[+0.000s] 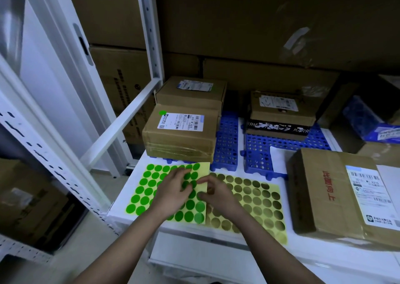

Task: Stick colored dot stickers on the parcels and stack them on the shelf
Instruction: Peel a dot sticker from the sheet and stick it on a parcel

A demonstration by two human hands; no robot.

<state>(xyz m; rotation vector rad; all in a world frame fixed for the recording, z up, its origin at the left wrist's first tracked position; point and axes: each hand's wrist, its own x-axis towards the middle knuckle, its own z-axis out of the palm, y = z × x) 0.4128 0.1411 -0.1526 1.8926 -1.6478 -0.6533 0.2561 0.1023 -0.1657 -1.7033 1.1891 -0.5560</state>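
A sheet of green dot stickers [149,188] lies on the white shelf surface [313,253], overlapping a sheet of gold dot stickers [257,203] to its right. My left hand [173,194] rests on the green sheet with its fingers at the sheet's right part. My right hand [218,194] pinches the green sheet's right edge, which is slightly lifted. Behind the sheets stands a brown parcel [181,136] with a green dot [162,112] at its label's corner. Another brown parcel [190,93] sits behind it. A large labelled parcel [324,192] lies at the right.
Blue perforated mats [227,140] cover the shelf behind the sheets. A stack of parcels [281,114] stands at the back centre, and a blue bagged parcel [372,121] at the far right. Big cartons fill the back. White shelf uprights [43,136] stand at the left.
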